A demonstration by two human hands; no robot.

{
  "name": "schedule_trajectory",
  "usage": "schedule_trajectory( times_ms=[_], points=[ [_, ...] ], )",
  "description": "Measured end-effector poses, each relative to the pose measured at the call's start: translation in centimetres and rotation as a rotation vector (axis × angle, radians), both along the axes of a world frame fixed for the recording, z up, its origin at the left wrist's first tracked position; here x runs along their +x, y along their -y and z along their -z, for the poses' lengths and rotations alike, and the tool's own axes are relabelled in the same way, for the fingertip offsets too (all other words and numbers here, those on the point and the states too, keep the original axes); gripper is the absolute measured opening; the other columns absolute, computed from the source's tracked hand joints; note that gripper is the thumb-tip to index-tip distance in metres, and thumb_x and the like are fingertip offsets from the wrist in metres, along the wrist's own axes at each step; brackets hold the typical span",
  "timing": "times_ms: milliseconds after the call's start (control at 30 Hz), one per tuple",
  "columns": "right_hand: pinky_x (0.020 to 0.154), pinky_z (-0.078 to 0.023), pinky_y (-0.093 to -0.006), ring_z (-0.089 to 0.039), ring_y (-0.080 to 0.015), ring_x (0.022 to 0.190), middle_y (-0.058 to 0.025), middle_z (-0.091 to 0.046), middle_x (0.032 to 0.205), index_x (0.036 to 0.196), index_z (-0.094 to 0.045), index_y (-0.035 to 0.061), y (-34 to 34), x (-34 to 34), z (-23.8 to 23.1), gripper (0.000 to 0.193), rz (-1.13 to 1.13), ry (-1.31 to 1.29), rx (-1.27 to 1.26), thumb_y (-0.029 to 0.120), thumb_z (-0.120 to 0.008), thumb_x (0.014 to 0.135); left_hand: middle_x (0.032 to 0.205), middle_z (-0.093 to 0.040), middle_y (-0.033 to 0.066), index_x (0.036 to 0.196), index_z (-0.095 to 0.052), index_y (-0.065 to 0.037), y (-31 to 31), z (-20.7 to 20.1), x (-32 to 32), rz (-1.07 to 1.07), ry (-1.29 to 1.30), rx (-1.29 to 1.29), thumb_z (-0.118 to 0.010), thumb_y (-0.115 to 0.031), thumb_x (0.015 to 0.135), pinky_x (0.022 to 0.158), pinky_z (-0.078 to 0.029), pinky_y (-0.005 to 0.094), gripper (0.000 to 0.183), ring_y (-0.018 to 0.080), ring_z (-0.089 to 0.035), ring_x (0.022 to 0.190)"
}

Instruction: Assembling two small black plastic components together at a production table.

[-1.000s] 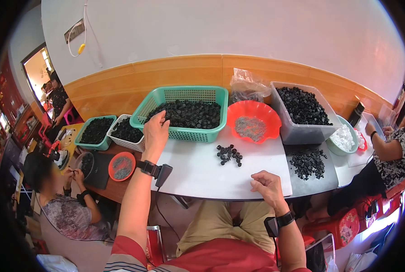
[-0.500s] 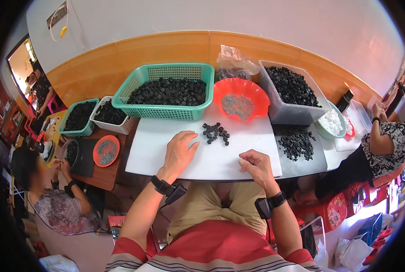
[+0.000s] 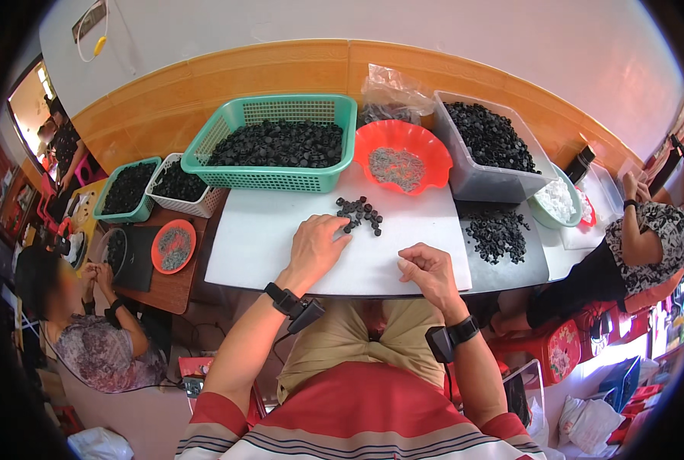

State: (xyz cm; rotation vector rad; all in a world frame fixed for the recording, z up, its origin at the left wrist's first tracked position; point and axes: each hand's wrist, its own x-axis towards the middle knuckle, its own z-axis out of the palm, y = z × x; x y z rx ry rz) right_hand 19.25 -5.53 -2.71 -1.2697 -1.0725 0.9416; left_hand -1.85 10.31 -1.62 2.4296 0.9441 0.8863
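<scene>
A small loose pile of black round caps (image 3: 361, 215) lies on the white sheet (image 3: 257, 249) before me. My left hand (image 3: 317, 247) is at the pile's near left edge, its fingertips against the closest caps and its thumb apart from the fingers. Whether it has a cap between the fingers is not visible. Over the sheet's right part, my right hand (image 3: 432, 274) has its fingers curled in, thumb against the index finger. Anything inside that grip is hidden or too small to name. Beyond the pile stands a red scalloped bowl (image 3: 439, 153) of small grey parts.
A green basket (image 3: 273, 182) and a clear tub (image 3: 503, 184), both full of black pieces, stand behind the sheet. More black parts (image 3: 497, 236) lie on a dark mat at right. A plastic bag (image 3: 395, 88) leans at the wall. People sit left (image 3: 104, 337) and right (image 3: 641, 238).
My left hand has moved forward and right to the pile's edge. My right hand has shifted only slightly and stays curled. The whole view has tilted a little.
</scene>
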Motion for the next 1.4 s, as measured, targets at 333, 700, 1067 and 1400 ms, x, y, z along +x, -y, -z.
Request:
schedule_trajectory(
  times_ms=[333, 700, 1067, 1400],
  points=[
    [0.068, -0.058, -0.0254, -0.064, -0.0091, 0.074, -0.0037, -0.065, 0.088, 0.107, -0.068, -0.0061, -0.1, -0.2, -0.1, 0.016, 0.012, -0.044, 0.03, 0.004, -0.071, 0.096, 0.101, -0.074, 0.0088, 0.108, -0.075, -0.005, 0.6, 0.1, 0.6, 0.005, 0.038, -0.018, -0.075, -0.012, 0.084, 0.089, -0.05, 0.0418, 0.025, 0.0296, -0.066, 0.098],
    [0.066, -0.056, -0.0248, -0.064, -0.0081, 0.071, -0.0022, -0.066, 0.086, 0.108, -0.068, -0.0041, -0.1, -0.2, 0.0, 0.015, 0.003, -0.044, 0.01, 0.005, -0.071, 0.096, 0.102, -0.072, 0.01, 0.105, -0.077, -0.005, 0.8, 0.1, 0.4, 0.026, -0.001, 0.034, -0.074, -0.014, 0.084, 0.088, -0.052, 0.0411, 0.023, 0.0307, -0.064, 0.099],
    [0.07, -0.056, -0.0253, -0.066, -0.0109, 0.075, -0.0032, -0.066, 0.088, 0.108, -0.068, -0.0048, 0.1, -0.2, -0.4, 0.015, 0.011, 0.005, -0.048, 0.005, -0.071, 0.096, 0.104, -0.07, 0.009, 0.103, -0.077, -0.007, 0.8, 0.0, 0.5, 0.025, 0.005, -0.005, -0.073, -0.014, 0.085, 0.09, -0.051, 0.0422, 0.019, 0.0314, -0.064, 0.101],
    [0.06, -0.051, -0.0248, -0.065, -0.0095, 0.07, -0.003, -0.068, 0.081, 0.106, -0.071, -0.0039, -2.2, 1.3, -2.7, 0.02, 0.017, 0.196, -0.048, 0.012, -0.074, 0.095, 0.105, -0.071, 0.0081, 0.101, -0.077, -0.007, 0.5, 0.2, 0.5, 0.044, 0.029, 0.009, -0.072, -0.013, 0.085, 0.091, -0.049, 0.0419, 0.017, 0.0298, -0.064, 0.102]
  ],
)
